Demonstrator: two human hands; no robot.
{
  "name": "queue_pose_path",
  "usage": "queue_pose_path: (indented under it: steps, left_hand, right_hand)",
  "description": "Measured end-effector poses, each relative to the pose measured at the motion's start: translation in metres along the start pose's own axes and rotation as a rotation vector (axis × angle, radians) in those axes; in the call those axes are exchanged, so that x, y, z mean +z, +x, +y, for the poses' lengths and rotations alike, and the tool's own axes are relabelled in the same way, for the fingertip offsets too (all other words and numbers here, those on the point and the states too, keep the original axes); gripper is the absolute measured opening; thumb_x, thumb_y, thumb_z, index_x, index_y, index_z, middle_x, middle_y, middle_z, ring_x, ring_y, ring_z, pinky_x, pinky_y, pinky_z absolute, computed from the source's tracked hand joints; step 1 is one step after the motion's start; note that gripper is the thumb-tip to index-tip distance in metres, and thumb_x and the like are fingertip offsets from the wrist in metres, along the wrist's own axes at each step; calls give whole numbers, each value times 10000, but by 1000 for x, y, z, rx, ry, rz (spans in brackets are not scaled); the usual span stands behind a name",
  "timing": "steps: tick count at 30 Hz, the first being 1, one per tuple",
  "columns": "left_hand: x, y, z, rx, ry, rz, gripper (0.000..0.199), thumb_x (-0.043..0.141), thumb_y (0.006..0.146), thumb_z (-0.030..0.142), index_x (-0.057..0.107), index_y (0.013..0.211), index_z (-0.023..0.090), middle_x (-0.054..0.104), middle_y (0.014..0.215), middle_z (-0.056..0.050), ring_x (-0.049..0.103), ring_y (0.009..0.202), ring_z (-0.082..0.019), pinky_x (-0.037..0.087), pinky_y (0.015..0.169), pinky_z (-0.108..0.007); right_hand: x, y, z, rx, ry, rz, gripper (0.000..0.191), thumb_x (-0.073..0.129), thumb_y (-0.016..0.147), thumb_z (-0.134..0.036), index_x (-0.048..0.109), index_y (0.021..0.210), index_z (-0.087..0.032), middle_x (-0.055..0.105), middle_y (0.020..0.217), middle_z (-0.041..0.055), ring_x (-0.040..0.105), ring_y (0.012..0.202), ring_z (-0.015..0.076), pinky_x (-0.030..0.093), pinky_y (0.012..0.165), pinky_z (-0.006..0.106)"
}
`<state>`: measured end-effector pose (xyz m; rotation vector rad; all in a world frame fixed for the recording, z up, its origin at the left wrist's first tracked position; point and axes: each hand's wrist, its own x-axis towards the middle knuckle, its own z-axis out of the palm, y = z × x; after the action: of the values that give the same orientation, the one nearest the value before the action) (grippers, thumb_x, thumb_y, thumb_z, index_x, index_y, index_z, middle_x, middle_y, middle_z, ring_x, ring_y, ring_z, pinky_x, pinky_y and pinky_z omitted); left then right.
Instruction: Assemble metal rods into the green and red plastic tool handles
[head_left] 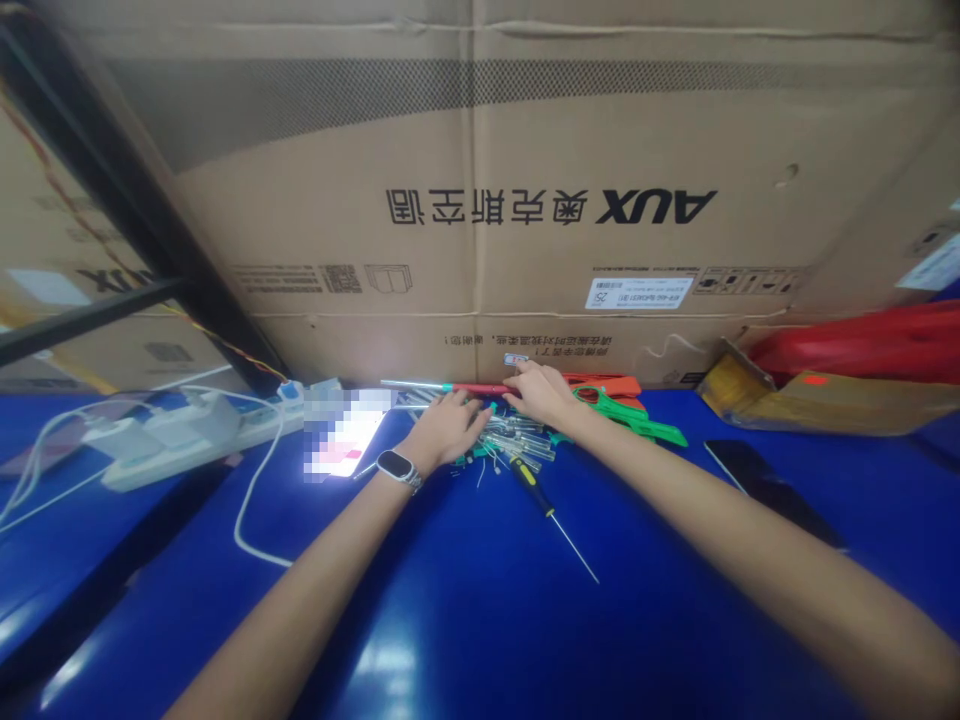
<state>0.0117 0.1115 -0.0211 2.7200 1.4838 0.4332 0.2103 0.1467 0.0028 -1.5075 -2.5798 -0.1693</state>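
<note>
My left hand [444, 432], with a watch [397, 467] on its wrist, rests over the left side of a pile of small screwdrivers [525, 440] with clear handles, its fingers apart. My right hand [541, 392] reaches over the back of the pile, fingers bent at a long tool with a red handle [480, 389]; whether it grips the tool is unclear. A black and yellow screwdriver [531, 485] lies in front of the pile, tip toward me. Green clamp-like tools [630, 415] and an orange one [611, 385] lie right of my right hand.
A large cardboard box [480, 150] stands behind the blue table [480, 620]. At the left are a white power strip [165, 455] with chargers, a cable and a lit screen [352, 435]. A dark phone [772, 490] and an open carton [810, 400] holding something red are at the right.
</note>
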Motion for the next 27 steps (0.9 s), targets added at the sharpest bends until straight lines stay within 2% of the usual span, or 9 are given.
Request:
queue_pose_path:
  steps: [3,6,9,13,16,21,24,27]
  left_hand:
    - [-1,-4,1,22,-63,24,444,284,1038,346,634,1176,110,654,1150,-148,579,1159,-273,427,1047,-439]
    - [-8,-9,1,14,-121,69,426,253,1038,280,611,1203,119,646,1164,-133,580,1163,-235,439,1055,-385]
    - [-17,-18,5,0,-185,136,381,286,1026,264,603,1196,137,628,1172,-130,600,1112,-236,471,1015,-395]
    - [-22,-30,23,53,-290,224,275,387,1002,276,636,1061,175,642,1084,-95,606,1048,-245,486,970,-409]
    - [-18,-30,40,100,-299,215,225,430,984,246,639,1031,178,652,1031,-79,605,1035,-247,488,953,-402]
    - [-4,-9,65,151,-273,164,199,479,957,203,644,1061,164,654,1038,-92,612,1034,-250,499,939,-389]
    - [3,11,81,184,-206,146,194,475,954,186,636,1063,168,643,1028,-90,613,992,-236,513,909,-372]
    - [7,33,98,210,-155,151,212,476,942,169,618,1099,178,616,1108,-103,582,1033,-244,497,937,-395]
  right_hand:
    - [5,0,-2,-10,8,-9,277,532,935,-305,746,1059,-181,591,1198,178,551,1108,313,454,870,400]
    - [7,-4,-4,1,31,-14,367,490,956,-305,666,1249,-173,581,1166,173,562,1037,291,449,856,403]
    - [5,-17,-11,13,76,35,436,455,965,-263,556,1379,-173,577,1161,152,552,1037,279,434,871,413]
    - [-3,-52,-23,7,242,207,307,486,942,-223,661,1193,-204,601,1105,98,547,1018,246,408,906,403]
    - [-6,-84,-24,56,337,301,250,501,923,-190,672,1105,-202,629,1072,81,546,1034,236,405,914,384]
    - [-5,-133,1,281,341,392,196,517,890,-191,659,1025,-207,671,1063,77,538,1038,270,403,900,412]
    - [-5,-153,23,411,277,387,230,552,861,-217,640,1073,-197,652,1114,98,522,1045,294,405,888,424]
    - [-6,-163,41,476,219,346,302,554,856,-242,616,1147,-191,622,1166,118,500,1059,312,402,875,430]
